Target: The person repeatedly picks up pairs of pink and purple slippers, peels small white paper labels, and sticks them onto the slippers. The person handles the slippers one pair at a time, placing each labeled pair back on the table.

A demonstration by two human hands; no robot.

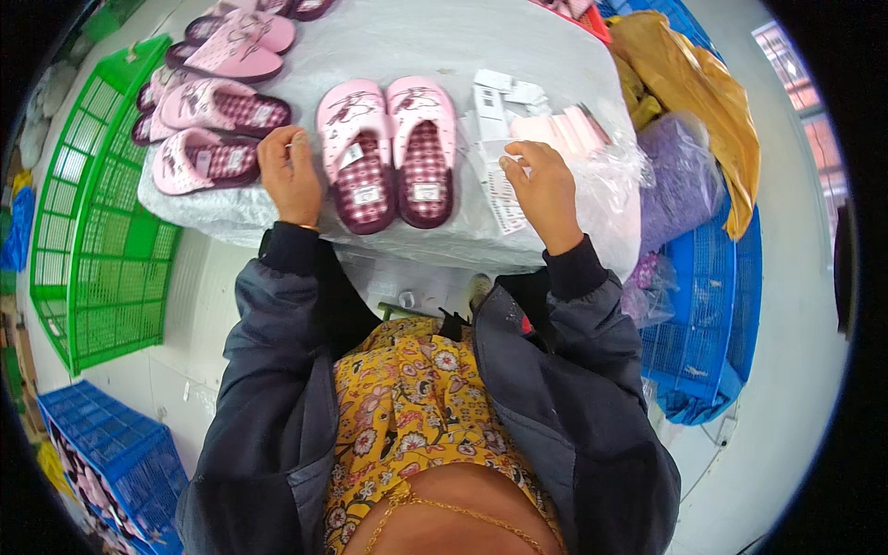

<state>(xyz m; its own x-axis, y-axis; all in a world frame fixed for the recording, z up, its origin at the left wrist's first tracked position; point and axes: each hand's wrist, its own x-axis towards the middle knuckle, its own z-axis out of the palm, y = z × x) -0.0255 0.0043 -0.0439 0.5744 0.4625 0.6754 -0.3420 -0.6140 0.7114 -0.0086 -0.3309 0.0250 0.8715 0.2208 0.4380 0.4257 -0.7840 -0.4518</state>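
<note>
A pair of pink slippers (355, 120) with maroon checked insoles stands side by side at the table's near edge, toes pointing away from me. Each insole bears a white label, and a small white tag lies inside the left slipper. My left hand (289, 176) hovers just left of the pair, fingers loosely bent, with no object visible in it. To the right, my right hand (546, 194) is over the table edge beside a sheet of white labels (501, 192), thumb and forefinger slightly apart. Nothing shows between them.
More pink slippers (242, 55) line the table's left side. White cards (490, 111) and pink strips (578, 129) lie on the plastic-covered table (388, 37). Green crates (111, 213) stand at left, a blue crate (116, 435) at lower left, blue baskets (694, 305) and a purple bundle (680, 176) at right.
</note>
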